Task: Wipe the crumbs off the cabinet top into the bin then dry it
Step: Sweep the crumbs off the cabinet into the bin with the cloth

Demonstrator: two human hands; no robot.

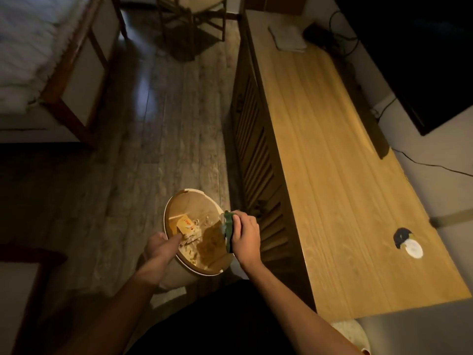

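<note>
A round cream bin (190, 194) stands on the floor beside the long wooden cabinet top (332, 160). Inside it lie paper scraps and an orange-and-white packet. My left hand (160, 248) grips the bin's near-left rim, thumb inside. My right hand (244, 235) holds a green sponge (228, 230) on edge over the bin's right rim. The cabinet's slatted front is just right of the bin.
On the cabinet top lie a folded white cloth (289, 38) at the far end, dark cables and a small dark-and-white object (408, 242) near me. A dark TV (422, 52) hangs at right. A bed (33, 60) and a chair (192, 19) stand across the wood floor.
</note>
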